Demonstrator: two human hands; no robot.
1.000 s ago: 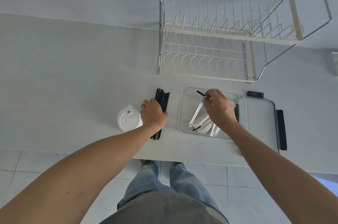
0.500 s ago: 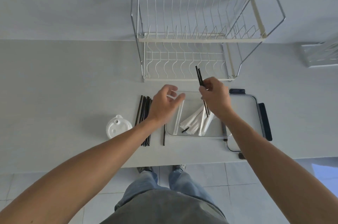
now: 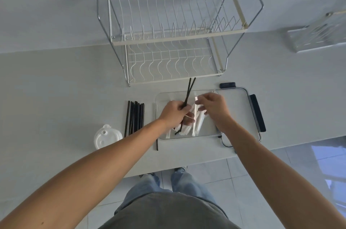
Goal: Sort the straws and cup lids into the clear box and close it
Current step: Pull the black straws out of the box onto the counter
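Two black straws (image 3: pixel 188 91) are pinched in the left hand (image 3: pixel 175 114), which is held over the clear box (image 3: pixel 206 132); their far ends cross and reach beyond the box's far rim toward the dish rack (image 3: pixel 168 28), while their near ends dip among the white wrapped straws (image 3: pixel 196 120) lying in the box. The right hand (image 3: pixel 213 107) is held just beside the left, over the same box; its fingers are loosely curled above the white straws, and whether one is gripped cannot be told. A row of black straws (image 3: pixel 135 116) is laid on the counter (image 3: pixel 56 88) left of the box, well clear of both hands; a single black straw (image 3: pixel 157 144) is seen at the box's near left corner. A white cup lid (image 3: pixel 107 136) is set left of the row. The box lid (image 3: pixel 237 109) lies flat to the right, partly under the box.
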